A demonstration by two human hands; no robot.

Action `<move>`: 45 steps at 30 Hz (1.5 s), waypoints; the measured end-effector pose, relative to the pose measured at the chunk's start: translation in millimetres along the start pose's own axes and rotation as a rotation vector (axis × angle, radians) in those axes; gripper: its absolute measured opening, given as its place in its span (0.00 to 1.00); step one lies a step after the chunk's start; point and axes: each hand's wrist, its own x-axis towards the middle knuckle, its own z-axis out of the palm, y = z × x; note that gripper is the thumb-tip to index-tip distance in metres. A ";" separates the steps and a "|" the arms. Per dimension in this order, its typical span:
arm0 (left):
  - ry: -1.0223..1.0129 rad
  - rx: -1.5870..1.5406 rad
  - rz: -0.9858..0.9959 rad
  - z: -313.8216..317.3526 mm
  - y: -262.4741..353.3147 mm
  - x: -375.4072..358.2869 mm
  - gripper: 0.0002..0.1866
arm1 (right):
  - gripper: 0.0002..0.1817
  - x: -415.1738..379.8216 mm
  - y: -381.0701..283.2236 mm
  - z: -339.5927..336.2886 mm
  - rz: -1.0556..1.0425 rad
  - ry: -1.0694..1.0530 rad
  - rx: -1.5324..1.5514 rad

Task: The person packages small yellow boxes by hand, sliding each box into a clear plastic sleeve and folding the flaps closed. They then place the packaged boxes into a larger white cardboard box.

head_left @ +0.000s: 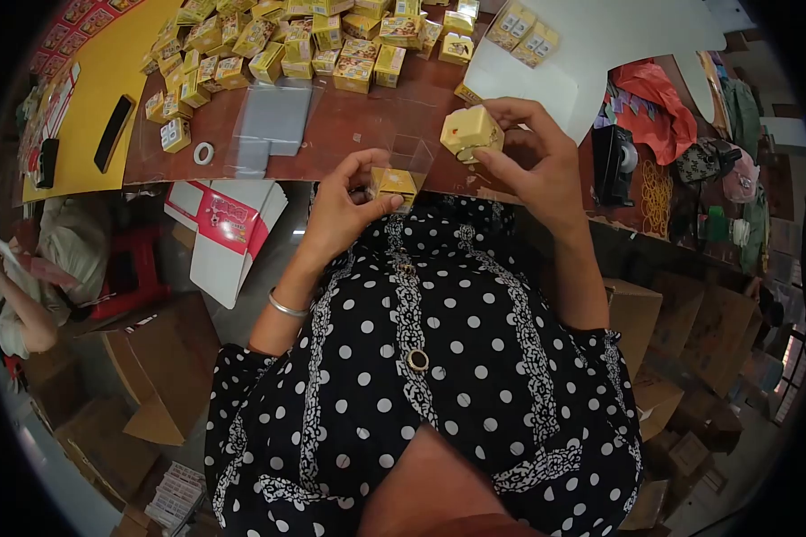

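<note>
My left hand (338, 208) is closed around a clear plastic sleeve (412, 154) that has a small yellow box (392, 182) in its lower part. The sleeve's upper end stands up and looks unfilled. Just to the right, my right hand (544, 170) grips another small yellow carton (471, 131) between thumb and fingers, held above the table's front edge. The two hands are apart. Behind them, a large pile of printed yellow boxes (354, 70) covers the back of the red-brown table (358, 112). Flat clear plastic sleeves (275, 116) lie stacked left of centre.
A white tray (546, 94) with some yellow boxes (522, 34) stands back right. Nearby are a black tape dispenser (613, 166) and rubber bands (656, 199). A tape roll (203, 153) and black phone (114, 134) lie left. Another person (49, 268) sits at far left.
</note>
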 end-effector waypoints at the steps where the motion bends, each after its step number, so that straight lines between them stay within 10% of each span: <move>1: -0.022 -0.004 -0.002 3.3 0.9 0.4 0.30 | 0.23 3.7 -6.0 2.8 0.000 0.005 -0.002; 13: -0.078 -0.137 0.050 16.0 3.6 -2.9 0.35 | 0.25 19.5 -9.9 15.9 -0.342 -0.251 -0.450; 26: -0.133 -0.274 0.138 29.9 5.0 -23.3 0.46 | 0.31 -46.2 14.8 47.8 0.209 -0.119 0.353; 32: -0.120 -0.050 0.214 13.7 -26.2 -29.9 0.15 | 0.22 -77.8 45.2 55.0 0.150 -0.203 0.182; 45: -0.146 -0.217 0.181 17.2 -15.9 -22.2 0.07 | 0.14 -78.8 50.9 57.8 0.071 -0.132 0.501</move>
